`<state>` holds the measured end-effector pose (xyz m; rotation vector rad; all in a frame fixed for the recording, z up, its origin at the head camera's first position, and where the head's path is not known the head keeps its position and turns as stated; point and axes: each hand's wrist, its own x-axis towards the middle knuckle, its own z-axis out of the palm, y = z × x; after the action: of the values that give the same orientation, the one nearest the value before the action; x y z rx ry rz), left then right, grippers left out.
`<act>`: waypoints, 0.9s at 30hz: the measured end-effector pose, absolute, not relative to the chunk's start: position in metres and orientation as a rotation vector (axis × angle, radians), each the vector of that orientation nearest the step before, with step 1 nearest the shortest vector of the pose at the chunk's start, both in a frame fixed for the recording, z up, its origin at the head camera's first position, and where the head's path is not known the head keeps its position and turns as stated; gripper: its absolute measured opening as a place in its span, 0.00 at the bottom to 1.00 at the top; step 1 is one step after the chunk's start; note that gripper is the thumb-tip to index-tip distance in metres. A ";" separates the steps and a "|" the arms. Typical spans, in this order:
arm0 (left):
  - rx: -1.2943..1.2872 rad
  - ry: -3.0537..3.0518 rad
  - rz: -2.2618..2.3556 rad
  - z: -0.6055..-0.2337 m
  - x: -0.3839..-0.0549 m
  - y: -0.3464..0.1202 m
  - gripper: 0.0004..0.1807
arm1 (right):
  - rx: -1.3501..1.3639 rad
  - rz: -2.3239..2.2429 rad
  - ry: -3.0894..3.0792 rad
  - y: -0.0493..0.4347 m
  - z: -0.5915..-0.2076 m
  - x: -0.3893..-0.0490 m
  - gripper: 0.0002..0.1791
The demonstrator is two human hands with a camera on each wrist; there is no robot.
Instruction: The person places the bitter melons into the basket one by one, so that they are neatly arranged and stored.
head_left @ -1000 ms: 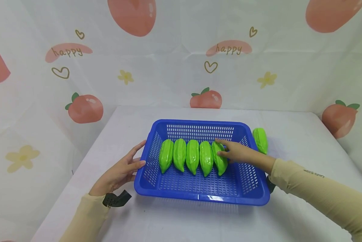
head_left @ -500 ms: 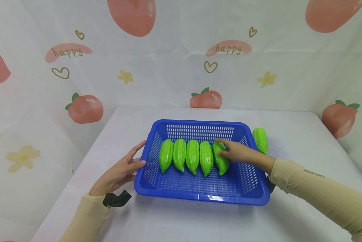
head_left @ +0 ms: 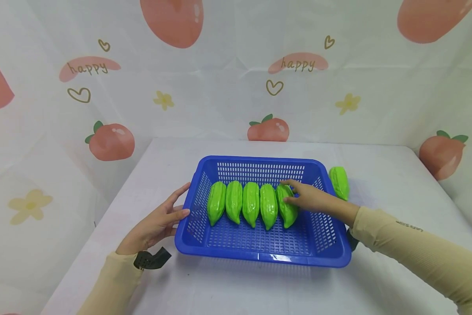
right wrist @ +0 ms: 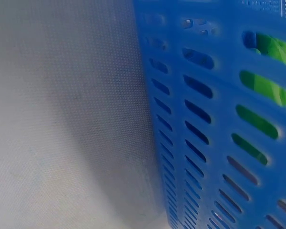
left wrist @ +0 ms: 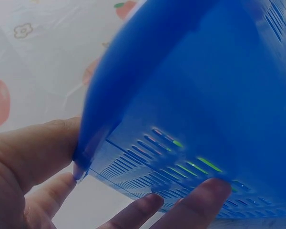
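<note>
A blue plastic basket (head_left: 259,258) with slotted walls stands on the white table. Several glossy, ridged green bitter melons (head_left: 251,204) lie side by side inside it, tips toward the front. My right hand (head_left: 308,197) reaches over the basket's right wall and grips the rightmost bitter melon (head_left: 286,212), finger and thumb on its upper part; the other fingers are hidden. With fairly straight fingers, my left hand (head_left: 159,225) touches the outside of the left wall. In the left wrist view, fingertips (left wrist: 214,188) lie against the basket's slots.
One more bitter melon (head_left: 339,183) lies on the table (head_left: 382,175) just outside the basket's right wall. Behind the table hangs a white cloth (head_left: 220,87) printed with fruit and hearts. The right wrist view shows only the basket's slotted wall (right wrist: 205,143) and tabletop.
The front tip of the rightmost bitter melon swings slightly right, then back left, under my right hand. My left hand and the basket stay in place.
</note>
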<state>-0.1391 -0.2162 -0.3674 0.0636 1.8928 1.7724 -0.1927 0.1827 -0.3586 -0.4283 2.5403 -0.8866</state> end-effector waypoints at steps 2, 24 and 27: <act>0.057 1.885 1.779 -0.367 -0.139 -0.216 0.43 | -0.417 -0.924 2.511 0.182 -0.359 -0.193 0.32; 0.065 1.891 1.783 -0.369 -0.139 -0.216 0.42 | -0.385 -0.988 2.456 0.183 -0.359 -0.194 0.33; 0.066 1.889 1.783 -0.368 -0.139 -0.216 0.42 | -0.385 -0.986 2.456 0.183 -0.359 -0.193 0.33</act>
<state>-0.1391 -0.2165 -0.3684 0.0656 1.8894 1.7831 -0.1930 0.1829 -0.3587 -0.3847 2.4564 -0.9865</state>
